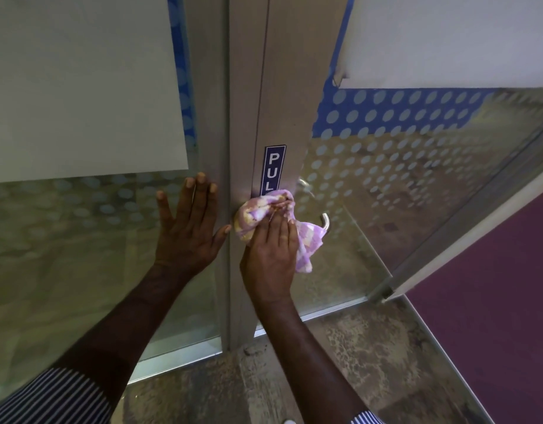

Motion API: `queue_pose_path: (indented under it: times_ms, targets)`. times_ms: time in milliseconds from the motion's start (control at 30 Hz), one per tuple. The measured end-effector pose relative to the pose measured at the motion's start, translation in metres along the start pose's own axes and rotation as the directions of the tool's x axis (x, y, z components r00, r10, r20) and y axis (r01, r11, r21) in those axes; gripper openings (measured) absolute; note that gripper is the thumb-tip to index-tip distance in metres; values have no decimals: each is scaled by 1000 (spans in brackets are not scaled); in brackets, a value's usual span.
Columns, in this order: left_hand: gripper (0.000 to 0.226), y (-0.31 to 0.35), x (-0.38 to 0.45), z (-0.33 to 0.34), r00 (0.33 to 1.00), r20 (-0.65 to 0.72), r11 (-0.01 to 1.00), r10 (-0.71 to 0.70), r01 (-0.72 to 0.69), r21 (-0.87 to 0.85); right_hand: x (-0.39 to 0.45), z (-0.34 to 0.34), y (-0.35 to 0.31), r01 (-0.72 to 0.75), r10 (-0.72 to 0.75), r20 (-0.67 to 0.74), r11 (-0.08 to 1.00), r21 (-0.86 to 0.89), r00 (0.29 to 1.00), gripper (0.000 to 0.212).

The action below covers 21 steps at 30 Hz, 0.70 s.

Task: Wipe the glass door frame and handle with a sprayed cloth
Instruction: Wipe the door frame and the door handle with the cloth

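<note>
A grey aluminium door frame [282,87] runs up the middle of the view, with a blue "PULL" sticker [273,169] on it. My right hand [270,258] presses a pink, white and yellow checked cloth [258,215] against the frame, over the sticker's lower end. The curved silver handle [325,223] shows just right of the cloth, mostly hidden behind it. My left hand [187,228] lies flat with fingers spread on the fixed frame post and the glass panel [65,240] to the left.
White paper sheets [80,87] cover the upper glass on both sides. Dotted frosting marks the door glass [371,142]. A speckled stone floor [294,377] lies below, and a maroon carpet [493,286] beyond a glass partition at right.
</note>
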<state>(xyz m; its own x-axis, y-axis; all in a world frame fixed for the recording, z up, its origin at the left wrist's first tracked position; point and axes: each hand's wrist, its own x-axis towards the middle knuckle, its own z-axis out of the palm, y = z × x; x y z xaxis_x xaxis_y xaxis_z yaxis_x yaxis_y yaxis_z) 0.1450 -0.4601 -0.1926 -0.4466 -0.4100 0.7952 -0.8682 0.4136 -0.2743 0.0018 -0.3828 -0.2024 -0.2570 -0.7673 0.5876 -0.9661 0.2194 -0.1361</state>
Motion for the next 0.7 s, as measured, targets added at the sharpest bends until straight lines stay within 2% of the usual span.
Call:
queue_pose_path:
  times_ms: [167,267,333,400,500,533,600,667,700]
  targets:
    - [88,4,1,-2,999,26,999,-28,28,-21,12,-21,14,-32,26,99,998,60,995,63]
    - [88,5,2,-5,998,49,999,-34,36,-28,27,-36,28,-102,93,111,991,81,990,37]
    - [89,5,2,-5,997,64,998,-46,48,-28,38,-48,38,-115,96,240,991,67,966,29]
    - [90,6,4,-6,995,73,998,-65,66,-20,50,-51,51,-136,83,386,985,110,919,34]
    - [93,6,4,-10,994,82,998,-66,67,-16,66,-55,64,-133,3,516,967,215,857,45]
    - [93,6,5,-11,995,82,998,-60,61,-7,65,-57,65,-91,-30,508,973,212,861,44]
    - [94,6,4,-12,995,83,999,-52,52,2,47,-55,65,71,-125,367,985,158,922,36]
    - [94,6,4,-11,996,74,999,-46,45,5,19,-45,71,242,-267,229,961,130,936,46]
    - [93,5,5,-12,996,74,999,-48,49,0,8,-40,76,326,-351,193,933,150,916,54]
